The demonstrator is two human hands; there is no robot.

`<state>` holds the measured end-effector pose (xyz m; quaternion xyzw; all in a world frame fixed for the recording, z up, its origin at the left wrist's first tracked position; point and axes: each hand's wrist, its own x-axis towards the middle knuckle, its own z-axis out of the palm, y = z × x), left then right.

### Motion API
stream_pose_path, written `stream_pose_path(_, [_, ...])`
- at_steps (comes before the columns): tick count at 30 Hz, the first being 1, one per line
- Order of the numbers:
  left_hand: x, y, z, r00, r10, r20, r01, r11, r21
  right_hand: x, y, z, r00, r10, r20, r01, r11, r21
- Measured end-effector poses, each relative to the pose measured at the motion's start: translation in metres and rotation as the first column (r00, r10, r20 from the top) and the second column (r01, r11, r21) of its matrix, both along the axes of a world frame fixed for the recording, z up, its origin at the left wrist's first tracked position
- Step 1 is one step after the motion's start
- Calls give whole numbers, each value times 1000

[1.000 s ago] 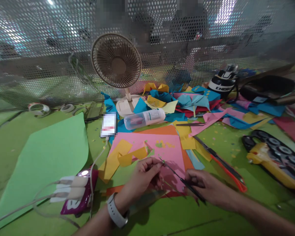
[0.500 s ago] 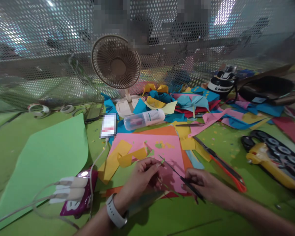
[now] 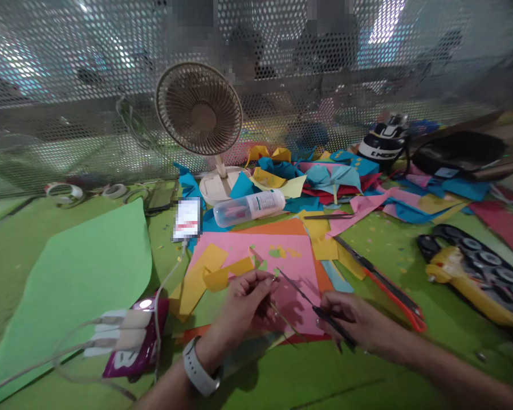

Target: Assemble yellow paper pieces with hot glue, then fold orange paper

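My left hand (image 3: 252,296), with a white-banded watch on its wrist, is closed in a pinch over the pink paper (image 3: 297,250). A thin green paper strip (image 3: 284,319) trails from under its fingers; part of it is hidden by the hand. Just beyond the fingertips is a tiny green paper scrap (image 3: 276,273). My right hand (image 3: 350,316) is closed around the black handles of slim scissors (image 3: 299,290). Their narrow blades point up and left, close to the left fingertips but apart from them, and look closed together.
Yellow paper strips (image 3: 203,273) lie left of my hands. An orange-black cutter knife (image 3: 389,290) and dark tweezers (image 3: 329,216) are on the right. Behind stand a clear bottle (image 3: 248,208), a fan (image 3: 220,182) and crumpled coloured paper. A cabled phone (image 3: 187,219) and purple power adapter (image 3: 137,341) sit left.
My left hand has drawn slightly down and left. A green scrap that was at its fingertips now shows apart from them. The scissors have barely moved.
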<state>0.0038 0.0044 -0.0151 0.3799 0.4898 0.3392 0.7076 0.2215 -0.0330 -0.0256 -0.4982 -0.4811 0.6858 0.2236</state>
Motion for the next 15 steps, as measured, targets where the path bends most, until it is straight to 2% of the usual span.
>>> stream_pose_path(8, [-2, -3, -8, 995, -94, 26, 95, 995, -44, 2, -3, -4, 999, 51, -8, -51, 999, 1])
stream_pose_path(15, [-1, -2, -9, 992, -105, 72, 108, 993, -40, 2, -2, -3, 998, 42, -39, -42, 999, 0])
